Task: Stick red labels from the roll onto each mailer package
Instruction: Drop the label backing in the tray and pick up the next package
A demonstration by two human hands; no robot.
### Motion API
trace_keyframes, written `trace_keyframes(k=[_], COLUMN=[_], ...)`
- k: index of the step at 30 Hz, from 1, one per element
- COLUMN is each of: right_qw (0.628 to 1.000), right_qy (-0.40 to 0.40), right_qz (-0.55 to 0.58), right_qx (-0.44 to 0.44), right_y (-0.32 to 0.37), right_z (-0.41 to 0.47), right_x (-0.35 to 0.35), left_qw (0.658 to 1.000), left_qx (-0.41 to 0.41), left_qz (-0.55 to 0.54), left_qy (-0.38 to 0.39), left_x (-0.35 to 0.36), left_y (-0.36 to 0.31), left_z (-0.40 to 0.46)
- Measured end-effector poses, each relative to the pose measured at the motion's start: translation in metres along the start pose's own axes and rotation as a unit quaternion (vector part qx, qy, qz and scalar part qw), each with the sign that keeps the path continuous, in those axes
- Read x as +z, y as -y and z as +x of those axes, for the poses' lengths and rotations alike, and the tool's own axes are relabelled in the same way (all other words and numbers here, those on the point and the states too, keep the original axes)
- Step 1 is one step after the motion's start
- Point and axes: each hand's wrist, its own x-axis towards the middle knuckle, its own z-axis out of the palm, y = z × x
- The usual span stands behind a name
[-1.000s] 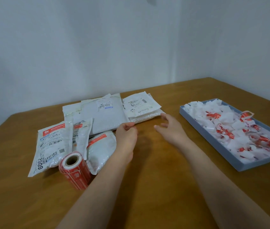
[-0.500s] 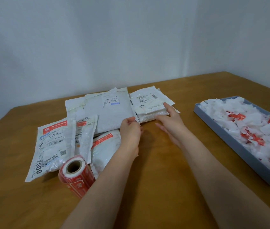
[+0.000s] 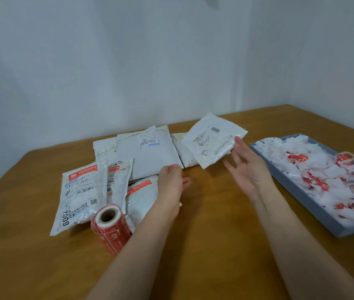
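Since half a second ago the small white mailer (image 3: pixel 214 140) has come up off the pile: it was lying flat at the pile's right end, now it's tilted and raised, with its near-right edge at the right hand (image 3: pixel 247 169). That hand is palm-up with fingers spread and fairly straight; the fingertips (image 3: pixel 237 140) touch or sit under the mailer's edge. I can't tell whether the thumb is pinching it, so I'd call it supported rather than firmly gripped. Left hand (image 3: pixel 171 185) has barely shifted, fingers curled at the near corner of the big grey mailer (image 3: pixel 150 156); I can't tell if it's holding that corner or just resting there.

My read: one package is being pulled out for labelling, no label peeled yet. Roll of red labels (image 3: pixel 111 228) lies on its side on the table (image 3: pixel 226 245), just beside the left forearm, well apart from the lifted mailer. Neither hand is on it.

Three mailers in the left of the pile already show red strips. Blue tray (image 3: pixel 297 195) on the right holds white and red paper scraps.
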Motion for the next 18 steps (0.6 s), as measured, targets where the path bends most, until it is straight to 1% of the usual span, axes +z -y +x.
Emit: trace_keyframes(k=[5,8,10,12,15,18], right_qw=[0.998,0.997,0.996,0.995,0.988,0.983], right_qy=[-0.054,-0.072,-0.079,-0.08,-0.079,-0.068], right_qz=[0.006,-0.016,-0.032,-0.06,-0.133,-0.17], right_qx=[-0.015,-0.018,-0.019,-0.018,-0.005,0.01], right_y=[0.018,0.026,0.031,0.035,0.041,0.045], right_z=[-0.028,-0.045,-0.057,-0.069,-0.089,-0.104], right_x=[-0.016,-0.025,-0.029,-0.033,-0.035,-0.036], left_qw=[0.999,0.998,0.998,0.998,0.996,0.996], left_qx=[0.005,0.015,0.027,0.042,0.065,0.058], left_qz=[0.029,0.054,0.049,0.046,0.061,0.063], left_qy=[0.029,0.033,0.036,0.027,0.01,0.02], left_x=[-0.008,-0.014,-0.018,-0.023,-0.029,-0.038], left_y=[-0.001,0.0,0.002,0.003,0.003,0.002], left_z=[-0.023,-0.037,-0.048,-0.059,-0.071,-0.08])
